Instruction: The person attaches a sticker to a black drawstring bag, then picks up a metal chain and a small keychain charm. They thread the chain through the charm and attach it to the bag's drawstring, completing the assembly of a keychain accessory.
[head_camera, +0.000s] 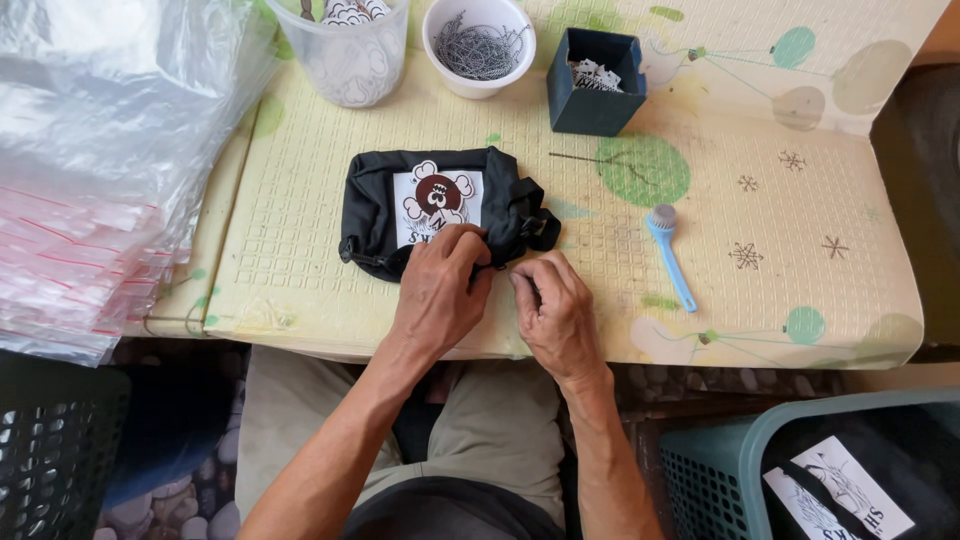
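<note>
Hands (500, 295) at white-labelled black pouch (440, 205)

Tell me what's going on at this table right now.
A seated person works with both bare hands at the near edge of a small black fabric pouch with a white cartoon label, lying on a pale yellow textured mat. The left hand rests on the pouch's edge; the right hand pinches beside it. A light blue brush lies to the right.
</note>
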